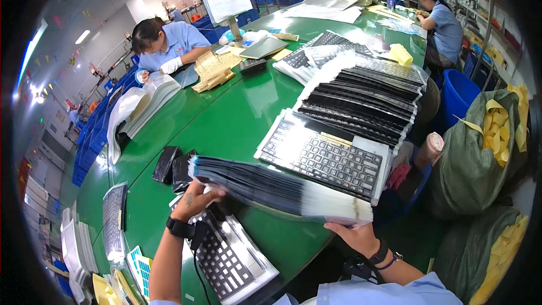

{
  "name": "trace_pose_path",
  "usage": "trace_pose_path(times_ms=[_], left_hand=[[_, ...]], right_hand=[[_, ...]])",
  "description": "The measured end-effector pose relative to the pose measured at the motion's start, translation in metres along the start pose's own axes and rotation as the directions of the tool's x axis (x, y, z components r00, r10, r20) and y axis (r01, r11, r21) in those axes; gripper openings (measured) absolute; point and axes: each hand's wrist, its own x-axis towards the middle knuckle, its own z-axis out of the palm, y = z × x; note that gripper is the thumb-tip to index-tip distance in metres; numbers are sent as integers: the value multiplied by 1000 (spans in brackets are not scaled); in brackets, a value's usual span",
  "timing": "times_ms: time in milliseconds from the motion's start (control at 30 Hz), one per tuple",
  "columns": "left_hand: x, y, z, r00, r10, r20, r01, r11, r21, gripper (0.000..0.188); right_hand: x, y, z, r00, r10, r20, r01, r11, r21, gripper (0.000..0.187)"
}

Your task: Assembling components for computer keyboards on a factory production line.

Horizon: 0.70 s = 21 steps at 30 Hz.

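1. Keyboard sheet [114, 214], narrow in this view, lies near the left edge of the green table [135, 169], its long axis running up and down the frame.
2. Black wrapped packets [174, 167] sit left of centre, just above the left hand.
3. Left hand [195, 200] grips the left end of a dark sheet stack [265, 187], thumb on the near face, the other fingers mostly hidden behind it.
4. Lower keyboard stack [237, 262] lies at bottom centre, beside the left wrist; its long axis slants down to the right, more steeply than the held one.
5. That dark sheet stack spans the frame's centre between both hands; its long axis drops gently from left hand to right, its sheet edges slightly fanned, its right end pale. Whether its underside touches the table cannot be told.
6. Keyboard panel [327, 155] lies right of centre, directly above the held stack, its long axis sloping almost the same way.
7. Right hand [358, 238] pinches the stack's lower right end, thumb at the near edge, fingers hidden beneath.
8. Layered keyboard pile [361, 99] rises at upper right, beyond the panel; the right hand is the nearer one.
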Motion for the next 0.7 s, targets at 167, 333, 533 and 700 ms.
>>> trace_pose_path(times_ms=[167, 333, 533, 700], left_hand=[[20, 17, 12, 962, 272, -24, -272, 962, -1, 47], [42, 91, 23, 946, 309, 98, -305, 951, -46, 53], [104, 125, 41, 908, 409, -85, -352, 859, 373, 54], [103, 100, 61, 972, 235, 0, -136, 565, 814, 44]], right_hand=[[-3, -6, 0, 991, 2, -130, 0, 1000, 18, 30], [7, -34, -18, 941, 261, -215, -187, 932, 312, 29], [49, -41, -57, 859, 494, -134, -367, 777, 512, 35], [65, -12, -86, 754, 656, -33, -541, 649, 535, 31]])
